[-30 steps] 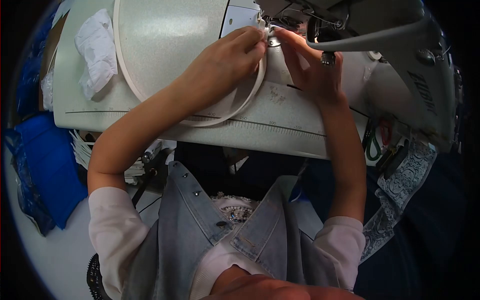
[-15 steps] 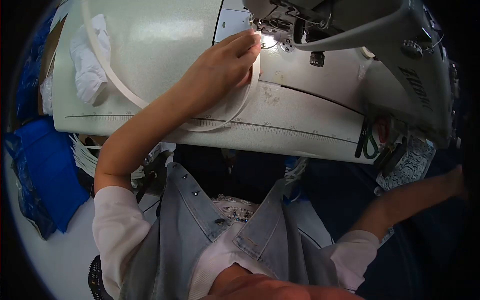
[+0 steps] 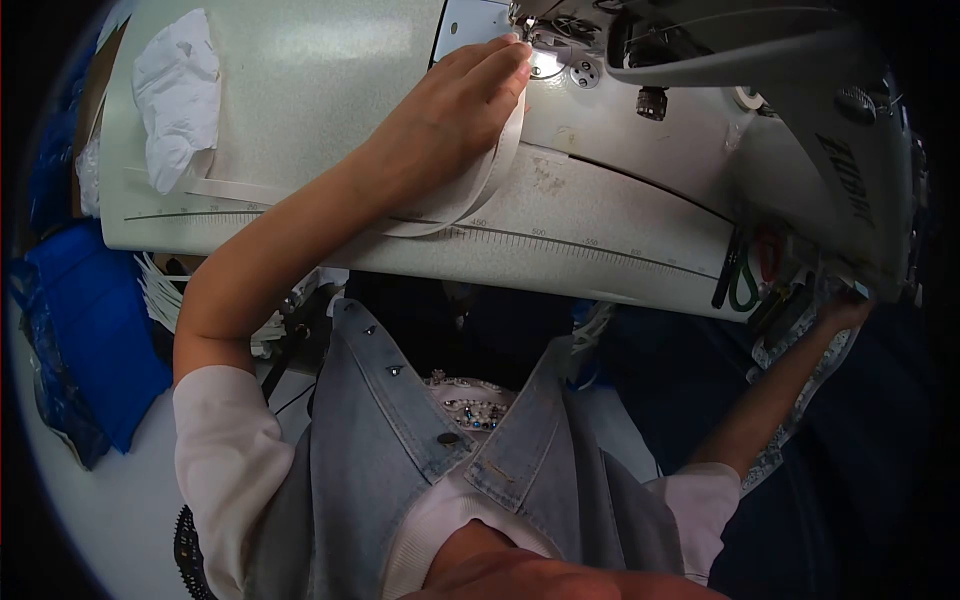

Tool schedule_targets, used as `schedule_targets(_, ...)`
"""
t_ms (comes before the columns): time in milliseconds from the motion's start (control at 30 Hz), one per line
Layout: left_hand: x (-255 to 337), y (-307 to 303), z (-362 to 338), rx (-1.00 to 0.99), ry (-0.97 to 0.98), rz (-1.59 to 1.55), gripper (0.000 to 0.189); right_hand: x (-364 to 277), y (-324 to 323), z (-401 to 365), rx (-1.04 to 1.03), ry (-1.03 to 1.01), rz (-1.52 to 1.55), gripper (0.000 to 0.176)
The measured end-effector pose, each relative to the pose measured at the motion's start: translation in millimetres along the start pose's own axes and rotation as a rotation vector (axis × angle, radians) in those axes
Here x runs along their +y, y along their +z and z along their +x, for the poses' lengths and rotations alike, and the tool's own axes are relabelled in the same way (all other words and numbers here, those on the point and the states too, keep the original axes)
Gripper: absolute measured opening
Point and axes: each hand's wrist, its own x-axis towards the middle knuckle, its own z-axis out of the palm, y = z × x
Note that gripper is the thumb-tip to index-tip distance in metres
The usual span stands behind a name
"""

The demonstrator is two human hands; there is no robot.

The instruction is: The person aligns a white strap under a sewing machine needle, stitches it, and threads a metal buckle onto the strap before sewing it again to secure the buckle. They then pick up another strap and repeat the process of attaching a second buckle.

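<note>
My left hand [image 3: 465,95] is at the sewing machine's needle area, fingers closed on a narrow white strip [image 3: 510,145]. The strip curves from under that hand toward the front edge of the table, passes behind my forearm and shows again as a flat band [image 3: 235,190] on the left. A lamp lights the needle plate [image 3: 548,66] beside my fingertips. My right hand [image 3: 848,310] is at the far right, below the machine head [image 3: 845,190] and over a grey-and-white patterned piece [image 3: 785,440]. Its fingers are dark and hard to make out.
A crumpled white cloth [image 3: 180,100] lies on the table's left. Green-handled scissors [image 3: 743,285] and a red-handled tool [image 3: 768,250] sit at the right end. Blue material [image 3: 90,335] and a bundle of white strips [image 3: 165,300] are left of the table.
My right hand has moved inward from the far right edge to the patterned piece. The strip's raised left length has dropped onto the table. My left hand stays by the needle; the view has shifted slightly.
</note>
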Motion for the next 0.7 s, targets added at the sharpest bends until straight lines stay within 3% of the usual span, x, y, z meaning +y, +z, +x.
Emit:
schedule_targets(33, 0.5, 0.3, 0.1, -0.004, -0.011, -0.014, 0.025, -4.0, -4.8, 9.5, -0.001, 0.001, -0.005, 0.046)
schedule_targets(233, 2.4, 1.0, -0.3, 0.022, 0.001, 0.027, 0.025, -30.2, -43.8, 166.5, -0.163, 0.528, -0.285, 0.044)
schedule_targets(333, 3.8, -1.5, -0.6, 0.019, 0.016, 0.044, 0.025, -14.4, -46.2, 201.5, -0.287, 0.622, -0.317, 0.044)
schedule_targets(700, 3.9, -2.6, -1.9, 0.036, 0.038, 0.045, 0.037, -2.2, -0.6, 90.1, 0.119, -0.153, -0.211, 0.044)
